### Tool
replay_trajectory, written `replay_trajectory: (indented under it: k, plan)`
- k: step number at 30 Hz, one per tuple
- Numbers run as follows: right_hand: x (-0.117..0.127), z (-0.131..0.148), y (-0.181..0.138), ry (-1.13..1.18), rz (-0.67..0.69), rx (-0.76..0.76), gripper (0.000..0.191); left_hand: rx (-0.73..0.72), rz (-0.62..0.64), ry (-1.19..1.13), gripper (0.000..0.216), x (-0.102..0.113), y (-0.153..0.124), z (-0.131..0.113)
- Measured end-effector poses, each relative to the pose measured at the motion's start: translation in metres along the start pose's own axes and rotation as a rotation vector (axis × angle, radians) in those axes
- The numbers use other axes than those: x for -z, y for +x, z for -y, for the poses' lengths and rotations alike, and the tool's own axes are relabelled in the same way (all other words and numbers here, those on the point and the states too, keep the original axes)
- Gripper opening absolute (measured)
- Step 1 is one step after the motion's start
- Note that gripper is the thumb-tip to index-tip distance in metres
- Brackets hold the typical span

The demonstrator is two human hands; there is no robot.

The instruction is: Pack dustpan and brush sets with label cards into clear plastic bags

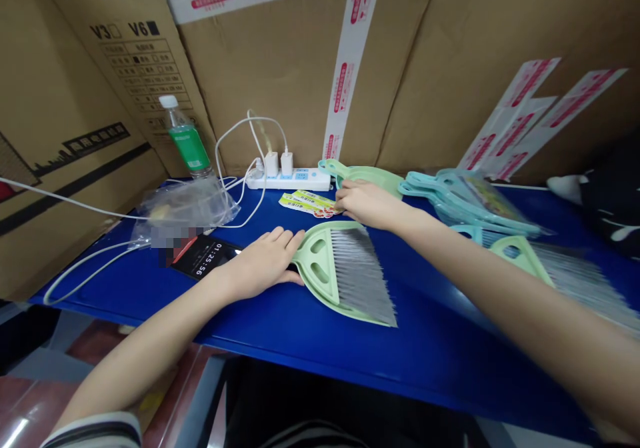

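A light green hand brush [345,268] with grey bristles lies flat on the blue table [310,341]. My left hand [265,261] rests on its handle end, fingers stretched out flat over it. My right hand [365,201] reaches farther back, fingers curled at a small printed label strip [307,203] beside a green dustpan [373,176]. Whether the fingers actually pinch the strip is not clear.
A pile of teal dustpans [460,198] and another green brush [560,271] lie at the right. A power strip with chargers [290,178], a water bottle [186,138], a plastic bag [185,208] and a phone [205,256] sit at the left. Cardboard boxes wall the back.
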State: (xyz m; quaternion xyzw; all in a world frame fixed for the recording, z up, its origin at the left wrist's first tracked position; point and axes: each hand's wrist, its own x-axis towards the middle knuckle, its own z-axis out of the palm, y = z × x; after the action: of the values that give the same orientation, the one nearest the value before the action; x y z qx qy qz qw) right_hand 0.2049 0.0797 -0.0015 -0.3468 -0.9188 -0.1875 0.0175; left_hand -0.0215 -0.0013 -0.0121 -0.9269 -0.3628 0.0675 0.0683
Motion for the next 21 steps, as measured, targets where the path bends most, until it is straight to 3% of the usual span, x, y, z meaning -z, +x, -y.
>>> replay_trajectory:
  k: [7,12,16,21]
  plan:
    - [0.008,0.003,-0.013,-0.036,-0.053,-0.045,0.029,0.006,0.017,0.142,0.056,0.001,0.002,0.001]
    - [0.027,0.012,-0.047,-0.030,-0.220,-0.047,0.030,-0.005,0.011,0.193,0.052,0.002,0.003,-0.001]
    - [0.037,0.023,-0.078,0.049,-0.258,-0.052,0.031,-0.004,0.008,0.185,0.048,0.003,0.004,-0.002]
    - [0.031,0.036,-0.099,0.123,-0.261,-0.047,0.035,-0.013,-0.003,0.176,0.050,0.004,0.006,-0.001]
